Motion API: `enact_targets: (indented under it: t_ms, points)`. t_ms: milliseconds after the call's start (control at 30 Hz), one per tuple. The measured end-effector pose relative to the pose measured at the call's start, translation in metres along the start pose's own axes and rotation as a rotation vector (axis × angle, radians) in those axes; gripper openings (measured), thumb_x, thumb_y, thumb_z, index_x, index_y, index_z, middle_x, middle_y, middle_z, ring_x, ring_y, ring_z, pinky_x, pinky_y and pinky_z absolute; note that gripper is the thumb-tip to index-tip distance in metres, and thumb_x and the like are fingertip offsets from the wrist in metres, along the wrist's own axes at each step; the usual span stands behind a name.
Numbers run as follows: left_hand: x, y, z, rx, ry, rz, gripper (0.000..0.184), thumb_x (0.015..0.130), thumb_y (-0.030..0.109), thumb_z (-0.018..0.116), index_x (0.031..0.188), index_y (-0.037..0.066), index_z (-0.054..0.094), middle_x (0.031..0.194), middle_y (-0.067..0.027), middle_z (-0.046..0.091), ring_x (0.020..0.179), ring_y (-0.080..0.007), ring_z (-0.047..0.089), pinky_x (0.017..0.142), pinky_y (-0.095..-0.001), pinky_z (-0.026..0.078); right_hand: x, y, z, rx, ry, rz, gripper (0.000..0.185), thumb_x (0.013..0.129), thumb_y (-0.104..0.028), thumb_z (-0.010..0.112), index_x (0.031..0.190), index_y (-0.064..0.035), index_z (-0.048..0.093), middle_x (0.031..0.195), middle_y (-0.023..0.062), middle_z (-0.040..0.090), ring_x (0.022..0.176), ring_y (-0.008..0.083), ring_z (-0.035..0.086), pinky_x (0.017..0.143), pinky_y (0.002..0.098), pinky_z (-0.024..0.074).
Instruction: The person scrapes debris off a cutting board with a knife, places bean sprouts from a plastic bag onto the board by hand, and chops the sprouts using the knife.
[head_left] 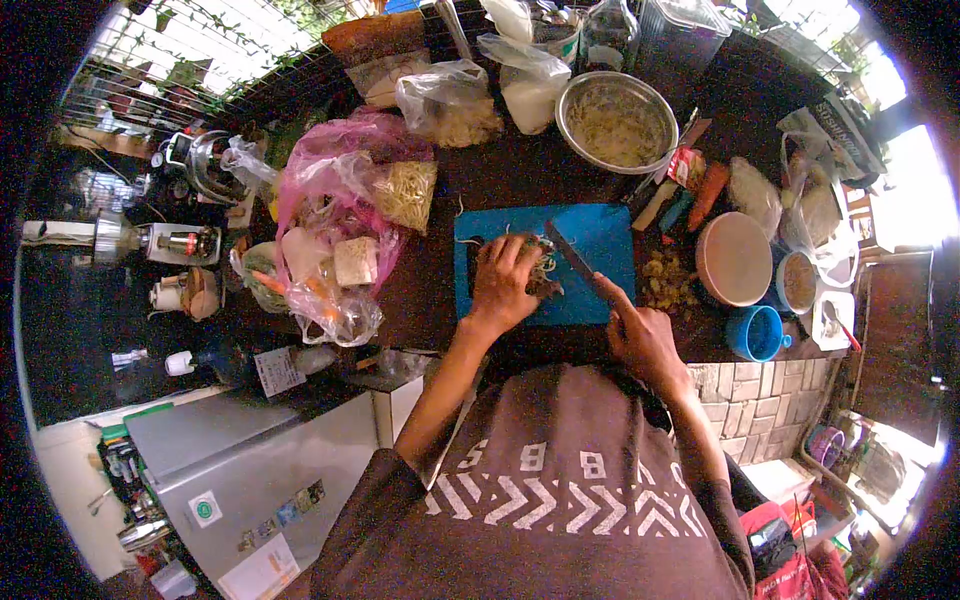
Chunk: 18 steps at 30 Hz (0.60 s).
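Observation:
A blue cutting board (592,300) lies on the dark table in front of me. My left hand (507,280) rests on the board, its fingers bent over a small heap of pale, thin shreds with darker bits (543,266). Closed around a knife handle, my right hand (642,338) is at the board's lower right edge. The knife (568,249) points up and left, its blade over the board just right of the heap. A few pale strands lie near the board's upper left corner.
Behind the board is a metal bowl (618,122) of pale mixture. A pink bag (330,170) with packed food lies left. On the right are yellowish pieces (668,280), a pink round container (734,258), a blue mug (756,333) and a carrot (709,196).

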<state>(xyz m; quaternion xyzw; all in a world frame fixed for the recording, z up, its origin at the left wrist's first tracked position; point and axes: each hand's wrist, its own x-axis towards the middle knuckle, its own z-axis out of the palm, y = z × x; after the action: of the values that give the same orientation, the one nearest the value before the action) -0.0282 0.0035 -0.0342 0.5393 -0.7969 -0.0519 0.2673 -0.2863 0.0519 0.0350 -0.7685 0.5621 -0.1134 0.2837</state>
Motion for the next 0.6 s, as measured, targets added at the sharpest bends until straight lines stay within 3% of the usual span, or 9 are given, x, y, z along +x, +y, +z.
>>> enact_targets:
  t_ms: [133,333,400,600]
  points:
    - [-0.003,-0.011,0.013,-0.014,-0.026,-0.032,0.055,0.077,0.038,0.088,0.119,0.009,0.070,0.127,-0.0108,0.064,0.123,-0.0362,0.056,0.107,-0.0503,0.044,-0.001,0.002,0.003,-0.002,0.006,-0.011,0.070,0.094,-0.007,0.062,0.159,-0.0235,0.044,0.067,0.0241,0.064,0.062,0.0446,0.065,0.061,0.0577,0.0511]
    - [0.005,0.013,-0.009,-0.025,0.036,-0.074,0.058,0.081,0.051,0.082,0.121,0.010,0.070,0.132,-0.0090,0.064,0.126,-0.0353,0.054,0.109,-0.0551,0.039,-0.004,-0.002,-0.005,0.027,0.015,0.004,0.070,0.093,-0.006,0.061,0.159,-0.0237,0.045,0.067,0.0244,0.064,0.063,0.0452,0.065,0.061,0.0586,0.0504]
    - [0.004,0.021,-0.004,0.081,0.097,-0.117,0.068,0.078,0.061,0.081,0.123,0.011,0.069,0.135,-0.0075,0.063,0.130,-0.0343,0.052,0.111,-0.0581,0.036,-0.004,-0.001,-0.005,0.069,0.068,-0.011,0.070,0.093,-0.006,0.061,0.159,-0.0241,0.045,0.068,0.0249,0.064,0.063,0.0460,0.065,0.062,0.0591,0.0500]
    - [0.001,0.006,0.014,0.112,0.064,-0.132,0.072,0.078,0.066,0.079,0.123,0.012,0.068,0.139,-0.0074,0.062,0.134,-0.0336,0.051,0.112,-0.0576,0.033,-0.001,0.005,0.002,0.037,0.003,0.028,0.070,0.094,-0.006,0.060,0.160,-0.0245,0.044,0.069,0.0254,0.064,0.063,0.0470,0.064,0.062,0.0590,0.0499]
